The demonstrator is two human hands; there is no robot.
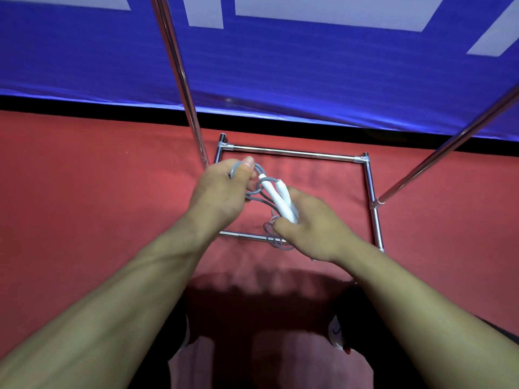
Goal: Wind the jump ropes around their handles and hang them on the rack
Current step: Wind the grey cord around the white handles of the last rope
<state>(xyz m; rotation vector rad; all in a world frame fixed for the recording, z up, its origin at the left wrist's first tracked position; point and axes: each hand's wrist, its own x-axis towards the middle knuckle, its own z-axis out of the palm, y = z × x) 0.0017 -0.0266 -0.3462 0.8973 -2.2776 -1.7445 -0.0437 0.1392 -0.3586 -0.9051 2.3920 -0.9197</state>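
The fingers (248, 164) of the left hand (222, 192) are curled, with the thumb pressed down on a loop of the grey cord (254, 192), pinching it near the top of the bundle. The right hand (311, 226) has its fingers wrapped round the lower ends of the two white handles (280, 197), which lie side by side and slant up and to the left toward the left hand. Several turns of the grey cord loop between the two hands, and a further bunch of loops hangs below the right thumb, just in front of the near bar of the rack's base. The jump rope is thus held in the air between both hands, above the square chrome base frame of the rack (295, 153). Two chrome poles of the rack rise from that base, one passing just behind the left hand and running up toward the top left, the other slanting off to the upper right. Both bare forearms reach in from the bottom corners. Beneath everything lies a red floor (98, 178), bounded at the far side by a black strip and a blue banner (309, 74) with pale shapes. Part of a white shoe (335, 331) shows at the lower right, beside the person's dark clothing.
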